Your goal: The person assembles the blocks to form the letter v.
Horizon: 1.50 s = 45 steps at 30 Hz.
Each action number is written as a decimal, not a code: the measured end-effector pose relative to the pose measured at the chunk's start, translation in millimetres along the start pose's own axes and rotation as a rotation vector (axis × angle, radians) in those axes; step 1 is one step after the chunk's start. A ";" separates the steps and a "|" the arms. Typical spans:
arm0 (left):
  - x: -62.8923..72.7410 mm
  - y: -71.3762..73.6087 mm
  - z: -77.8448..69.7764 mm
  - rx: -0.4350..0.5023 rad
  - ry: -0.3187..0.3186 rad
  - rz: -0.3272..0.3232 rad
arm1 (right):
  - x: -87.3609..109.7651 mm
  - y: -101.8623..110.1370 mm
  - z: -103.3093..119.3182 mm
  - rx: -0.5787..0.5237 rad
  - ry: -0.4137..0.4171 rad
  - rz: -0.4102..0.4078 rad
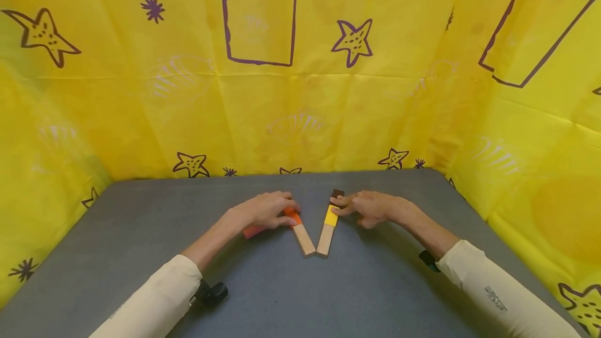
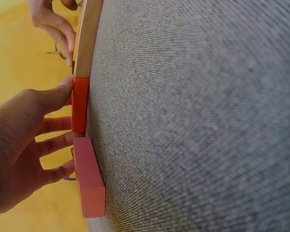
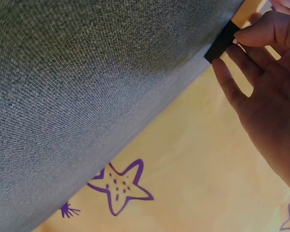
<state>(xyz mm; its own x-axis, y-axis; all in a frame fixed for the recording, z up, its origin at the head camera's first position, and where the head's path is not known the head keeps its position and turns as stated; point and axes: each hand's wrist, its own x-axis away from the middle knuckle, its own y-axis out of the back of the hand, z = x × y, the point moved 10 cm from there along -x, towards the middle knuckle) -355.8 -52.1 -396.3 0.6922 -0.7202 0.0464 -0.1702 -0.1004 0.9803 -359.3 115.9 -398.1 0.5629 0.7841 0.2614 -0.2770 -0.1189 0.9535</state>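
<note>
In the head view two bare wooden blocks, a left one point(image 1: 304, 240) and a right one point(image 1: 324, 241), almost meet in a V. An orange block point(image 2: 79, 105) continues the left arm, and my left hand point(image 1: 269, 212) pinches it between thumb and fingers. A pink block point(image 2: 88, 169) lies beside those fingers, partly hidden from above by the hand. A yellow block point(image 1: 331, 216) and a dark brown block point(image 1: 337, 193) extend the right arm. My right hand point(image 1: 368, 207) touches both with extended fingertips; part of the dark block is covered.
Grey fabric covers the table point(image 1: 281, 301). A yellow curtain point(image 1: 263, 119) with starfish drawings surrounds its back and sides. Dark wrist straps are visible at both sleeves, the left one point(image 1: 211, 292) nearer the front.
</note>
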 end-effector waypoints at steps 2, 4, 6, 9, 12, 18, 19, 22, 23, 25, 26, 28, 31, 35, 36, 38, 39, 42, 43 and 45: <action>-0.2 -0.6 0.3 0.002 0.007 0.000 | -0.1 -0.6 -0.3 -0.004 0.001 0.000; -0.1 -0.9 0.9 0.004 0.015 -0.003 | 0.1 -0.9 -1.1 -0.007 -0.002 -0.001; -0.4 -0.9 1.1 0.005 0.016 -0.009 | 0.0 -0.9 -1.5 -0.010 -0.002 -0.002; -0.7 -1.4 2.0 0.007 0.017 -0.013 | 0.1 -0.9 -1.7 -0.010 -0.003 -0.002; -0.6 -2.2 2.2 0.008 0.015 -0.006 | 0.1 -0.6 -1.3 -0.003 -0.002 0.000; 2.0 -1.0 4.0 0.053 0.037 0.041 | -0.3 -0.1 -0.6 -0.004 -0.001 0.002; 2.4 0.0 4.3 0.057 0.041 0.042 | -0.4 0.0 -0.6 -0.005 -0.001 0.001; 2.3 3.7 3.6 0.050 0.036 0.023 | -0.4 0.2 -0.8 -0.009 -0.004 0.001; 2.1 4.5 2.8 0.045 0.031 0.016 | -0.3 0.2 -0.9 -0.008 -0.004 0.000; 1.4 5.4 1.3 0.035 0.020 0.005 | -0.2 0.2 -1.1 -0.008 -0.005 -0.001; 1.1 5.5 0.4 0.034 0.012 0.002 | -0.3 0.1 -1.2 -0.008 -0.005 -0.002; 0.4 5.5 -1.3 0.036 -0.001 -0.001 | -0.2 0.3 -1.2 -0.010 -0.004 -0.004; -0.1 5.1 -2.7 0.034 -0.012 -0.004 | -0.1 0.4 -1.3 -0.008 -0.004 -0.004; -0.2 4.7 -3.5 0.037 -0.010 -0.005 | 0.0 -0.4 -1.9 -0.016 -0.013 0.001; -0.2 4.3 -3.4 0.037 -0.010 -0.006 | 0.0 -0.8 -2.2 -0.020 -0.018 0.003; -0.3 3.6 -2.9 0.041 -0.006 -0.002 | 0.1 -1.2 -1.9 -0.018 -0.017 0.005; 0.0 3.4 -2.5 0.042 -0.004 0.001 | -0.1 -1.5 -1.7 -0.017 -0.014 0.006; 0.3 4.8 -1.2 0.042 0.000 -0.002 | -0.5 -1.8 -0.9 -0.007 -0.002 0.003; 0.2 5.9 -1.3 0.043 -0.002 -0.005 | -0.5 -1.6 -0.7 -0.005 0.001 0.002; 0.0 7.0 -1.3 0.041 0.002 -0.006 | -0.5 -1.7 -0.9 -0.009 0.001 -0.001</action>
<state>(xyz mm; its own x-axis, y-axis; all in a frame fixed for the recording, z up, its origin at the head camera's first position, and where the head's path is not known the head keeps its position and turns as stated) -356.1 -52.0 -389.2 0.6949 -0.7179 0.0412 -0.1950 -0.1330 0.9717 -359.8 116.3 -399.9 0.5626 0.7846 0.2606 -0.2837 -0.1129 0.9522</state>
